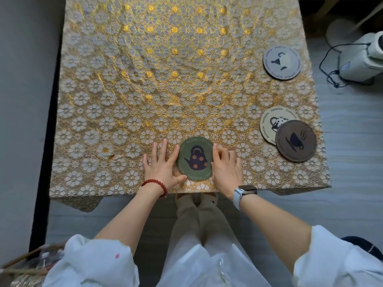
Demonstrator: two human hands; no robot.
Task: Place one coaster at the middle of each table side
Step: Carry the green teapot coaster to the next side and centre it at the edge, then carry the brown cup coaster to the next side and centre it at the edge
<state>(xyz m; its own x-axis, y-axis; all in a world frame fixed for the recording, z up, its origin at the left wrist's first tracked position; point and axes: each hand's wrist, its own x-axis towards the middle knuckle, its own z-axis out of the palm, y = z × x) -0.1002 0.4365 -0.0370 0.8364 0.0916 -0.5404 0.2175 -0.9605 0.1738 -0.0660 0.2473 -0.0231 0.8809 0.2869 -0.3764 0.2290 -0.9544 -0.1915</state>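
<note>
A round green coaster (195, 159) with a spotted teapot lies flat near the middle of the table's near edge. My left hand (161, 165) rests flat on the cloth, fingers spread, its thumb and index finger touching the coaster's left rim. My right hand (227, 165) has curled fingers touching the coaster's right rim. Near the right edge, a brown coaster (296, 140) with a cup overlaps a cream coaster (271, 123). A grey coaster (281, 62) lies farther back on the right.
The square table (145, 79) wears a gold floral lace cloth. A white appliance (364, 59) with a black cord stands on the floor to the right. A dark strip and grey wall run along the left. My legs are below the near edge.
</note>
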